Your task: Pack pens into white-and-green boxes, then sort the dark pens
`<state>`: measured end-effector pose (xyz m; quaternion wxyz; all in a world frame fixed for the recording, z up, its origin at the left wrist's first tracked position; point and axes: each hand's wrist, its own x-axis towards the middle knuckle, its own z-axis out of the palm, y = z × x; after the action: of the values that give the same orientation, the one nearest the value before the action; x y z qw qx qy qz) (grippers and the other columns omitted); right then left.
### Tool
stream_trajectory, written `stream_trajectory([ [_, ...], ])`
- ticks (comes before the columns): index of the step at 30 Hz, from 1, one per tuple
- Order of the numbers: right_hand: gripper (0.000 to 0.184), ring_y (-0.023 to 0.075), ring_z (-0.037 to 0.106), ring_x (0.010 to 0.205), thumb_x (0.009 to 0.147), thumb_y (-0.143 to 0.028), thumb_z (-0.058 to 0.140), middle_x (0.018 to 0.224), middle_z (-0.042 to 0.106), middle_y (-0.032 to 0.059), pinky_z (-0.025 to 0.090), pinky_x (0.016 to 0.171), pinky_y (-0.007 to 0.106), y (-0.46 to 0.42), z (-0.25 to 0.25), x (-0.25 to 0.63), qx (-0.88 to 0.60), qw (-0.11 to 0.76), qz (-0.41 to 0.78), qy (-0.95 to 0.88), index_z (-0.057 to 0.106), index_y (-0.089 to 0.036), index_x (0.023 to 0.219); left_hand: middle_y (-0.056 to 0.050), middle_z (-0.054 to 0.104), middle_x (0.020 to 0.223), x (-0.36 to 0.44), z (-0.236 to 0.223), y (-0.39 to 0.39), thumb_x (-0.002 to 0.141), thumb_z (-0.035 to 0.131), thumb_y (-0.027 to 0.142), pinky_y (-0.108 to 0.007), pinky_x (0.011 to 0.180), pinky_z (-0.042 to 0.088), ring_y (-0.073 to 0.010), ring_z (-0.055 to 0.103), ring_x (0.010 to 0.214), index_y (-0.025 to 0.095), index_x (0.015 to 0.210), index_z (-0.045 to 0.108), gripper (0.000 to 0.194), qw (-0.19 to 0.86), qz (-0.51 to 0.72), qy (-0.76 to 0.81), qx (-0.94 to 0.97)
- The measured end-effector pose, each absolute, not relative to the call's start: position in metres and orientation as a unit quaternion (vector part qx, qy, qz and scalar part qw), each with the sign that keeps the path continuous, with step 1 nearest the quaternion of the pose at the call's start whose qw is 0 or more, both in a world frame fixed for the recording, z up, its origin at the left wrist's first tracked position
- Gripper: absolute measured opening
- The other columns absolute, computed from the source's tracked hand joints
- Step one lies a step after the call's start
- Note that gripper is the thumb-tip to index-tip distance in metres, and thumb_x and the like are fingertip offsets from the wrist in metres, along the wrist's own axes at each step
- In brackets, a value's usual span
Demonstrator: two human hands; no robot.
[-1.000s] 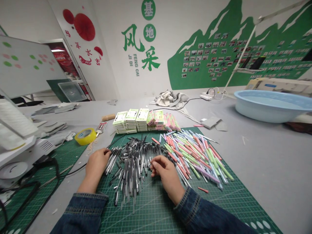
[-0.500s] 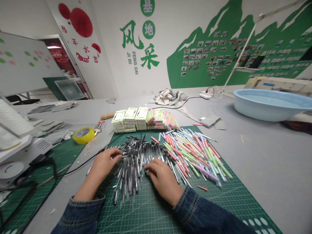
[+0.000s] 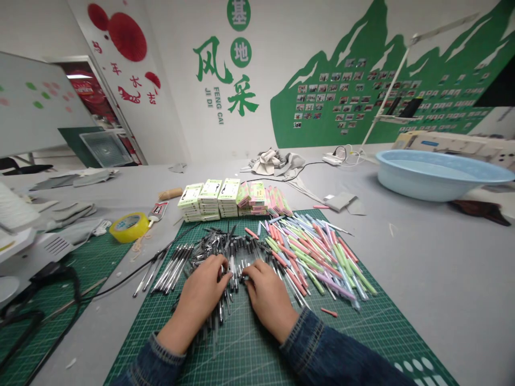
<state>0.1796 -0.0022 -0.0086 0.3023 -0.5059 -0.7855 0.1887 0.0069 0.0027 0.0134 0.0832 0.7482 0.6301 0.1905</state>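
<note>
My left hand [image 3: 206, 287] reaches over the heap of black and clear pen parts [image 3: 215, 244], its fingers curled in and the thumb near the forefinger. Whatever lies between those fingertips is hidden. Close by on the right, my right hand [image 3: 269, 295] is bent in a pinch at the heap's right side, with a small dark piece at its fingertips that I cannot make out. A row of clear pens with black ends [image 3: 174, 268] lies side by side left of my left hand. Coloured pens [image 3: 309, 246] in pink, green, blue and purple spread out on the right.
Stacked small boxes [image 3: 210, 199] stand behind the heap on the green cutting mat [image 3: 386, 343]. Yellow tape [image 3: 129, 227], a black cable [image 3: 120, 281] and a white machine [image 3: 48, 246] are on the left. A blue basin [image 3: 438, 179] sits at the right.
My left hand has moved right, from the heap's left side to over its middle, uncovering the row of pens. My right hand stays almost in place. The view has shifted slightly.
</note>
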Motion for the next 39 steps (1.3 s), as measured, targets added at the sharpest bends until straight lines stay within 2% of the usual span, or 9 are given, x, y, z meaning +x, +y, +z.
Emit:
stream_trajectory([
  [8,0.03,0.0203,0.052,0.092,0.088,-0.017,0.052,0.094,0.056,0.0047,0.041,0.079,0.03,-0.005,-0.004,0.18,-0.48,0.276,0.172,-0.815,0.063,-0.03,0.113,-0.002,0.058,0.08,0.0,0.007,0.009,0.085,0.051,0.026,-0.028,0.07,0.041,-0.0192,0.057,0.074,0.023,0.095,0.06,0.014,0.102,0.197,0.64,0.736],
  [14,0.031,0.0197,0.05,0.091,0.089,-0.016,0.05,0.095,0.053,0.0049,0.039,0.076,0.029,-0.007,-0.005,0.178,-0.473,0.248,0.149,-0.832,0.066,-0.032,0.11,-0.005,0.055,0.097,-0.003,0.002,0.015,0.088,0.048,0.033,-0.032,0.078,0.045,-0.0221,0.058,0.089,0.026,0.125,0.056,0.039,0.04,0.197,0.659,0.724],
  [19,0.028,0.0196,0.049,0.09,0.09,-0.016,0.049,0.094,0.052,0.0047,0.038,0.075,0.029,-0.007,-0.005,0.179,-0.474,0.236,0.135,-0.838,0.067,-0.03,0.105,-0.007,0.053,0.104,0.002,-0.002,0.02,0.088,0.048,0.032,-0.036,0.088,0.043,-0.0249,0.053,0.101,0.026,0.115,0.062,0.031,-0.004,0.194,0.646,0.739],
  [27,0.026,0.0197,0.048,0.09,0.09,-0.018,0.049,0.094,0.052,0.0048,0.038,0.076,0.029,-0.008,-0.005,0.178,-0.474,0.244,0.141,-0.834,0.067,-0.03,0.106,-0.006,0.056,0.09,0.009,0.001,0.021,0.082,0.052,0.034,-0.034,0.079,0.043,-0.0248,0.054,0.092,0.022,0.088,0.056,0.014,-0.006,0.179,0.676,0.715],
  [31,0.026,0.0197,0.049,0.09,0.092,-0.02,0.048,0.093,0.052,0.0052,0.039,0.075,0.029,-0.008,-0.004,0.178,-0.477,0.251,0.149,-0.829,0.068,-0.029,0.105,-0.003,0.057,0.08,0.006,-0.004,0.025,0.08,0.051,0.027,-0.031,0.071,0.042,-0.0211,0.057,0.079,0.022,0.085,0.05,0.007,0.041,0.216,0.698,0.682],
  [34,0.025,0.02,0.05,0.09,0.091,-0.02,0.049,0.093,0.053,0.0055,0.04,0.075,0.03,-0.009,-0.003,0.179,-0.476,0.257,0.159,-0.826,0.068,-0.029,0.104,0.002,0.057,0.07,0.0,-0.006,0.029,0.077,0.053,0.025,-0.029,0.065,0.04,-0.0183,0.057,0.067,0.022,0.089,0.051,0.012,0.104,0.267,0.707,0.647],
  [39,0.024,0.0208,0.054,0.093,0.087,-0.017,0.055,0.096,0.059,0.0055,0.042,0.082,0.033,-0.007,-0.002,0.179,-0.468,0.327,0.232,-0.788,0.065,-0.026,0.107,0.001,0.06,0.072,-0.009,0.001,0.033,0.072,0.063,0.032,-0.026,0.06,0.041,-0.0147,0.057,0.061,0.018,0.092,0.056,0.026,0.304,0.44,0.669,0.517],
])
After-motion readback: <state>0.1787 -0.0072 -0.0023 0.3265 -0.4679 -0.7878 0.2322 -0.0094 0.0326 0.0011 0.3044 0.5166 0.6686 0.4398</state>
